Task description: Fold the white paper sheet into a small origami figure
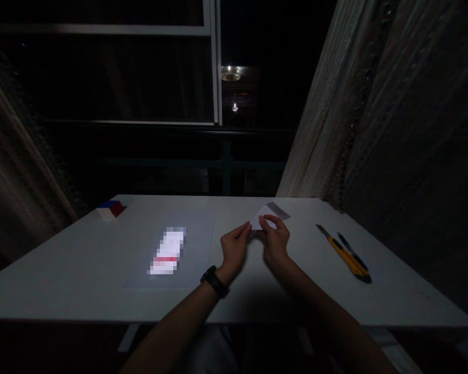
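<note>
A small piece of white paper (262, 212), with a fold and a shaded flap at its far right, is held just above the table. My left hand (234, 248) pinches its near left corner between thumb and fingertips. With thumb and forefinger, my right hand (276, 240) grips the same sheet along its near edge, close beside the left. The other fingers of both hands curl underneath and are partly hidden. A dark band is around my left wrist.
On the white table (101, 280), a lit phone (167, 252) with a blurred screen lies on a pale sheet (198, 234). A puzzle cube (109, 209) sits far left. To the right are a yellow utility knife (345, 254) and a dark pen (351, 249). Curtains (315, 104) hang behind.
</note>
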The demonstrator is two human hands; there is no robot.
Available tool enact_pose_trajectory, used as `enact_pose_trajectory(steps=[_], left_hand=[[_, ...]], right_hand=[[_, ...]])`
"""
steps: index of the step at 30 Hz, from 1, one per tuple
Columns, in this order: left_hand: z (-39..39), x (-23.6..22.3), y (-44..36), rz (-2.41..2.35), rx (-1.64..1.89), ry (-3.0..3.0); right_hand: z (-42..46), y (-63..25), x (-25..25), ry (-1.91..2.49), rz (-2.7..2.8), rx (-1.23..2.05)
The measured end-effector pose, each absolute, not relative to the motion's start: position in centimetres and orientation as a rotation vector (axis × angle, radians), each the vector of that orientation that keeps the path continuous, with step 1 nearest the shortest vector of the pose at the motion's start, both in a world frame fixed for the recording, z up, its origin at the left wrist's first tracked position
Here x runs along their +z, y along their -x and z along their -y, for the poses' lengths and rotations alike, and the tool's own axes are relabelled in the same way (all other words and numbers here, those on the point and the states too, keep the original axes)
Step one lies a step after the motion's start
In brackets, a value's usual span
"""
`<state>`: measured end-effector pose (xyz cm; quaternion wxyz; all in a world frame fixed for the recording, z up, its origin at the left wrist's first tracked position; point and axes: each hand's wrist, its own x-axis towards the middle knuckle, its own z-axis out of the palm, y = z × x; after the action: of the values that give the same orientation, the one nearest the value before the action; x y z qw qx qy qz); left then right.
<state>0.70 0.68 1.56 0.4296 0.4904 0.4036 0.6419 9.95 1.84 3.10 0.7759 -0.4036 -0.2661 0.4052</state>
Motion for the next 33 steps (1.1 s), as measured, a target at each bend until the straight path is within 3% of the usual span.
enact_pose_trajectory(steps=[14, 24, 30, 33], left_hand=[[-1.1, 1.0, -0.6, -1.023, 1.530, -1.291], [-2.2, 0.8, -0.1, -1.059, 1.669, -1.123], [-2.2, 0.9, 0.2, -1.048, 1.712, -1.129], [-1.6, 1.4, -0.1, -1.084, 1.689, -1.182]], right_hand=[[-2.2, -10.1, 2.6, 0.906, 0.604, 0.851], [-1.8, -10.2, 2.2, 0.848, 0.739, 0.835], [-1.4, -9.4, 1.7, 0.888, 0.758, 1.280], [-1.4, -9.1, 1.6, 0.842, 0.762, 1.285]])
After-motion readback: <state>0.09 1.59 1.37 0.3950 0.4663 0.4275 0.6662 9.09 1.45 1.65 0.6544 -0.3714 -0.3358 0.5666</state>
